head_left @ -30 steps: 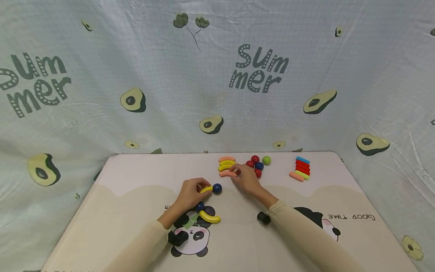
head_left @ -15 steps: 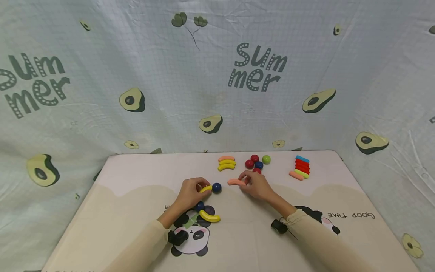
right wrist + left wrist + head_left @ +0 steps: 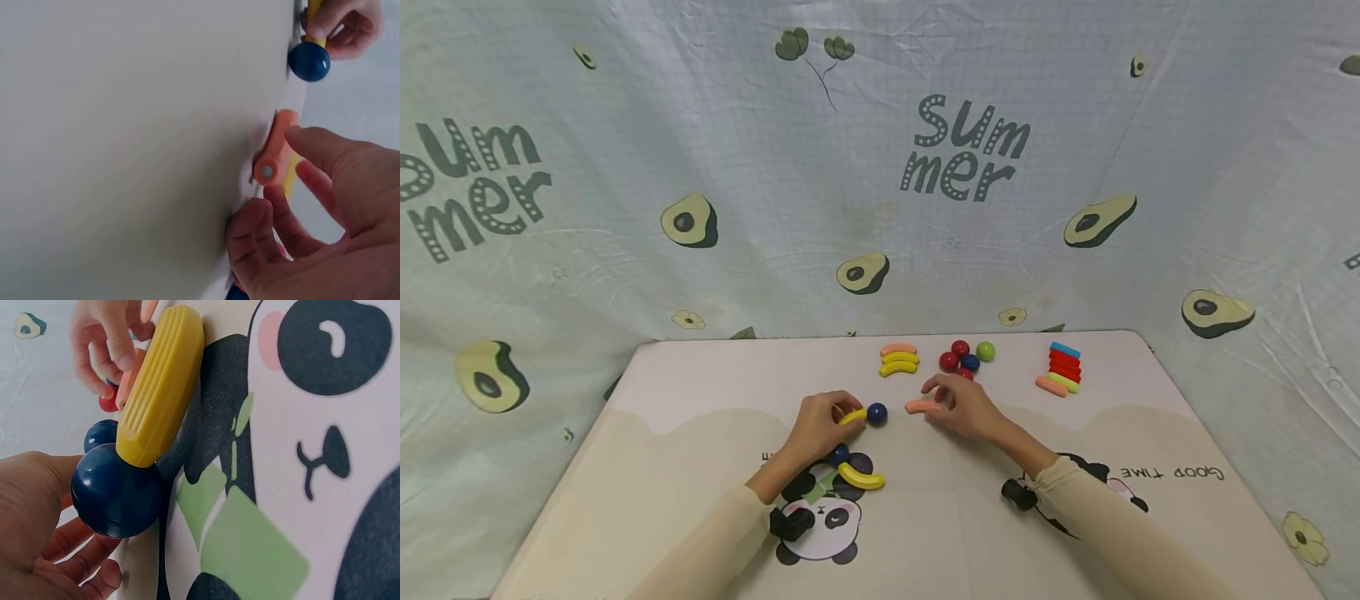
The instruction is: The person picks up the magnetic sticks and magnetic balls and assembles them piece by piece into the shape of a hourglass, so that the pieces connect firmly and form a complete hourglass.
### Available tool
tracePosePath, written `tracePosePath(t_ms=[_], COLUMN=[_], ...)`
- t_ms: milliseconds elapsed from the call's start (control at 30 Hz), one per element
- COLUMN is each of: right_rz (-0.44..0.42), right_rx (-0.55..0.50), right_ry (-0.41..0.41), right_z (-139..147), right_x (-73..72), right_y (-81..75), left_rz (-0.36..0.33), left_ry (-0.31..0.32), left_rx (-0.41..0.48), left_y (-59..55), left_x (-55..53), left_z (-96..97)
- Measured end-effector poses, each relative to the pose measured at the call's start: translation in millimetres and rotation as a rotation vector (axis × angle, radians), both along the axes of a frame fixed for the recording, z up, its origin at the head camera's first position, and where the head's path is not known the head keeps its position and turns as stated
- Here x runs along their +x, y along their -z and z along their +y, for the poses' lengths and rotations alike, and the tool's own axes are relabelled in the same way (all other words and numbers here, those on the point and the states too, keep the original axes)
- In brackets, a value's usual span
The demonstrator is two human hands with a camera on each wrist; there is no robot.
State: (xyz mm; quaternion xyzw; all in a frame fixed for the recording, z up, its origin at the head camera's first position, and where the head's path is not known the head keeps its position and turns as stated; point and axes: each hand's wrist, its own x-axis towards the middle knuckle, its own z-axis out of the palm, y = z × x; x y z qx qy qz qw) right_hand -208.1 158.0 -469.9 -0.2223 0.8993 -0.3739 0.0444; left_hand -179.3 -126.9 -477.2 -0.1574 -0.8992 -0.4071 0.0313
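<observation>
My left hand [image 3: 823, 427] pinches a yellow curved magnetic rod [image 3: 852, 417], whose far end meets a dark blue ball [image 3: 877, 414]. Just in front of that hand lie another blue ball [image 3: 115, 490] and a ribbed yellow curved rod [image 3: 164, 387], touching in the left wrist view. To the right, an orange curved magnetic rod [image 3: 275, 150] lies on the table, a small round metal-like spot at its end. My right hand [image 3: 966, 408] is around this rod, thumb tip against its side and the index finger lifted away. Whether another fingertip touches it is unclear.
Behind the hands lie a stack of yellow and orange curved rods [image 3: 899, 359], a cluster of red, blue and green balls [image 3: 960, 354], and a row of short straight rods [image 3: 1063, 367]. A printed cloth covers the table [image 3: 647, 450] and hangs as a backdrop.
The right hand has brought the orange curved rod from the stack toward the front right, then its fingers have spread from it. The left hand has stayed in place with its yellow rod.
</observation>
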Motion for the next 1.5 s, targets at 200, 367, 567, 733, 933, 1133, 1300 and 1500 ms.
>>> tracePosePath(t_ms=[200,367,567,733,933,1133,1300,1500], right_rz=[-0.053,-0.064,-0.074,-0.081,-0.075,-0.072,-0.092,-0.110], right_rx=[0.012,0.046,0.076,0.092,0.074,0.019,-0.011,-0.039], right_ry=[-0.082,-0.136,-0.188,-0.213,-0.208,-0.171,-0.141,-0.121], right_z=[-3,-4,-6,-6,-6,-2,2,10], right_x=[-9.2,-13.2,-15.2,-15.0,-13.0,-10.1,-7.0,-3.9], right_y=[-6.3,-8.9,-11.9,-13.6,-15.4,-16.5,-15.3,-14.4], left_rz=[0.004,0.006,0.004,0.008,0.017,0.013,0.015,0.020], left_ry=[0.003,0.004,0.006,0.006,0.014,0.011,0.009,0.006], left_rx=[0.000,-0.001,-0.001,0.000,0.003,0.000,0.007,-0.002], left_y=[-1.0,-1.2,-2.3,-3.0,-1.0,-0.6,-1.0,-0.8], left_x=[0.4,0.5,1.4,1.8,0.9,0.4,0.1,-0.4], left_z=[0.4,0.2,-0.6,-0.8,-1.5,-0.7,0.7,3.5])
